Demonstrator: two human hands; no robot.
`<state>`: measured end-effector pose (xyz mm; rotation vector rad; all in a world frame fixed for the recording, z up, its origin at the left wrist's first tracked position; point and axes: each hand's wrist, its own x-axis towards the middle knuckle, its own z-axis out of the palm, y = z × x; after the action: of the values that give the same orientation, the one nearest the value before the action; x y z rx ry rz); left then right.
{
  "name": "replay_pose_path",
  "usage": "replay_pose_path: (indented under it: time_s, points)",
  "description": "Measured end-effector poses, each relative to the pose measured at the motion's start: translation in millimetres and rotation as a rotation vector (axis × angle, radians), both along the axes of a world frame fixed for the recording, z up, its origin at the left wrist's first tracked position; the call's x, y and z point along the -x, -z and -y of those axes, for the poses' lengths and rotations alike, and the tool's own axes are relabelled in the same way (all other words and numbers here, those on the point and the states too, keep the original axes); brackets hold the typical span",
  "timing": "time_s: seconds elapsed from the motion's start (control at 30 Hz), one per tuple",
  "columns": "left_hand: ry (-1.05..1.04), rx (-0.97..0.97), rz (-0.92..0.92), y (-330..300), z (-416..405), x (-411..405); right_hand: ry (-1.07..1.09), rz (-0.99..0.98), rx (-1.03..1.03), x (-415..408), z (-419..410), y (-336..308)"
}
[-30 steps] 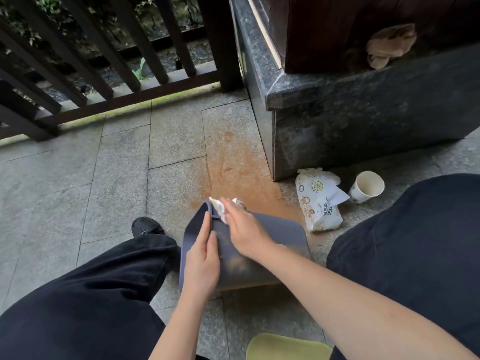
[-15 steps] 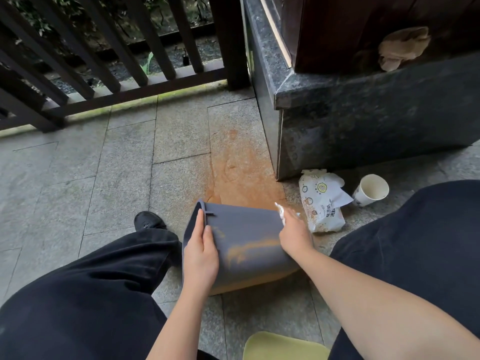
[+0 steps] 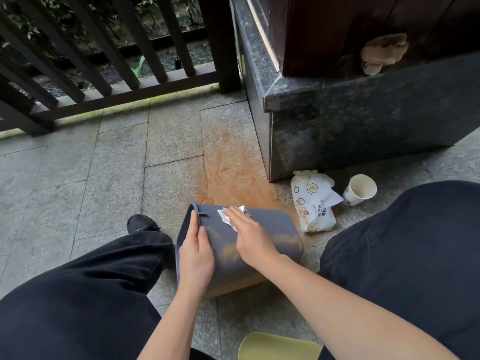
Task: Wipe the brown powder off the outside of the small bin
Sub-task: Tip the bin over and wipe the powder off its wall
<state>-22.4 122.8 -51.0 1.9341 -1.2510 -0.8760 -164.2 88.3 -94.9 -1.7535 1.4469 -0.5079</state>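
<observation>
Bin (image 3: 270,229), dark grey, lies on its side on the stone floor (image 3: 104,178) between the person's knees, its open end at the left. Left hand (image 3: 196,255) makes its grip around the rim at that end, fingers flat on the upper wall and thumb out of view, so I cannot tell how tightly it closes. Right hand (image 3: 249,235) presses a crumpled white wipe (image 3: 227,216) flat onto the upper wall just right of the left grip; fingers lie close together over the wipe, not pinching it. Brown powder (image 3: 231,252) streaks the wall under and beside the right palm, with another smear further right. Beyond the hands, powder stains the floor. Right of the right grip lie a wipes pack (image 3: 311,209) and a tipped paper cup (image 3: 359,189), near a stone plinth (image 3: 350,126).
</observation>
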Motion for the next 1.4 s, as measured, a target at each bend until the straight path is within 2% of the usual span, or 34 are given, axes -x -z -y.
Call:
replay_pose_path:
  time_s: [0.1,0.2,0.33,0.4,0.47,0.57,0.77,0.9,1.17,1.4]
  points:
    - [-0.041,0.008,-0.027,1.8,-1.7,-2.1,0.009,-0.081,-0.053,14.7,10.2,14.2]
    - [-0.056,-0.021,0.006,6.3,-3.7,-5.7,0.205,-0.258,-0.205,48.9,20.1,30.4]
    - [-0.050,-0.015,0.022,10.0,-0.6,-8.5,0.485,-0.227,-0.400,82.9,22.2,45.5]
    - [-0.054,-0.021,0.027,10.0,2.2,-9.3,0.558,-0.239,-0.412,79.1,20.2,45.7]
    - [-0.055,-0.019,-0.002,9.2,4.6,-10.9,0.525,-0.212,-0.317,65.9,17.2,41.3]
    - [-0.047,-0.037,-0.106,6.4,5.8,-8.5,0.343,-0.063,-0.175,40.7,18.5,28.7]
    - [0.168,-0.065,-0.289,1.1,2.1,1.1,0.174,0.040,-0.017,9.2,18.2,1.3]
    - [0.257,-0.028,-0.269,6.6,7.1,3.6,0.129,0.047,0.021,4.9,6.2,-16.1]
    - [0.277,-0.046,-0.339,6.0,16.1,3.9,0.068,0.168,0.115,-11.7,-29.1,-35.7]
    - [0.335,-0.089,-0.273,-0.6,42.8,3.3,-0.042,0.055,0.152,16.2,-31.3,-19.5]
